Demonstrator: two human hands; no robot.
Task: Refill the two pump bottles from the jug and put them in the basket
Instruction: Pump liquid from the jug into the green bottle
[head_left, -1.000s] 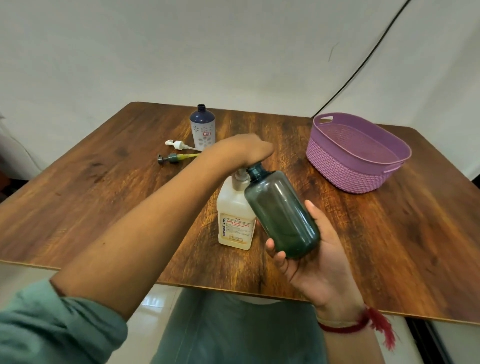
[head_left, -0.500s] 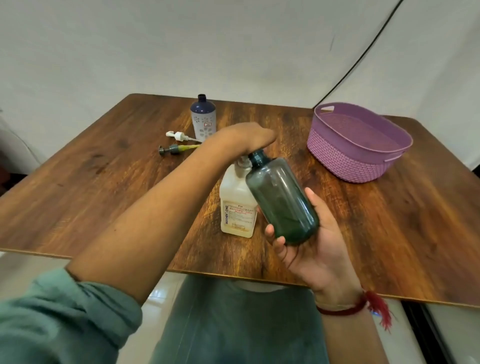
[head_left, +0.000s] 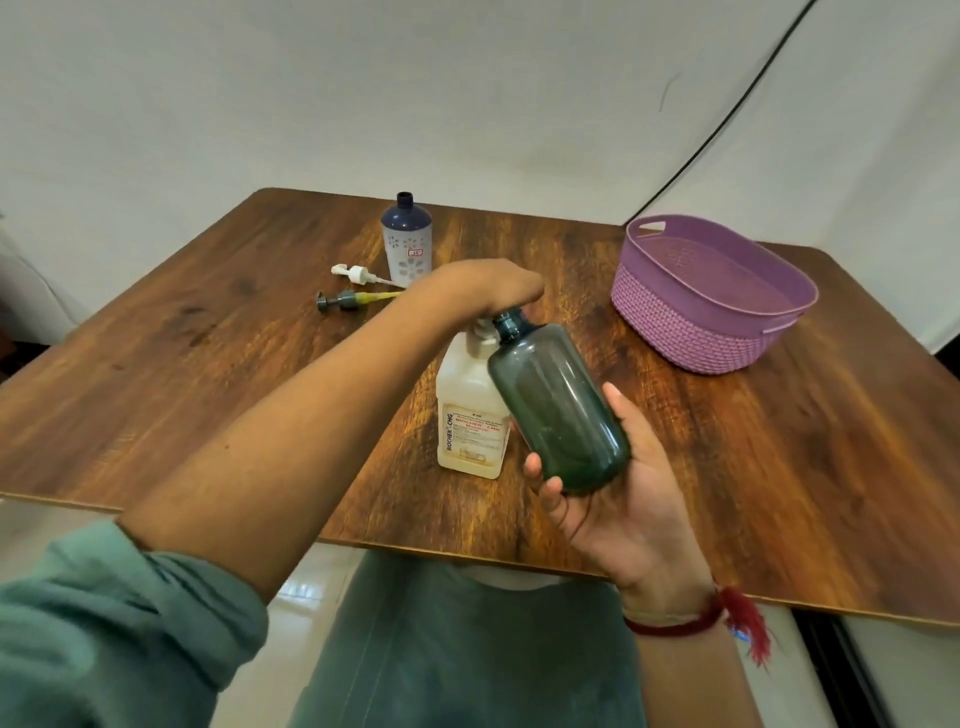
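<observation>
The right hand (head_left: 618, 499) is cradling the uncapped green bottle (head_left: 556, 405), tilted so its mouth is meeting the jug (head_left: 470, 415) standing on the desk (head_left: 208, 364), while the left hand (head_left: 488, 283) is closing its grip over the jug's top, presumably to dispense.

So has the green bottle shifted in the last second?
No. The green bottle stays tilted in the right hand, its neck beside the jug top under the left hand, as before.
</observation>
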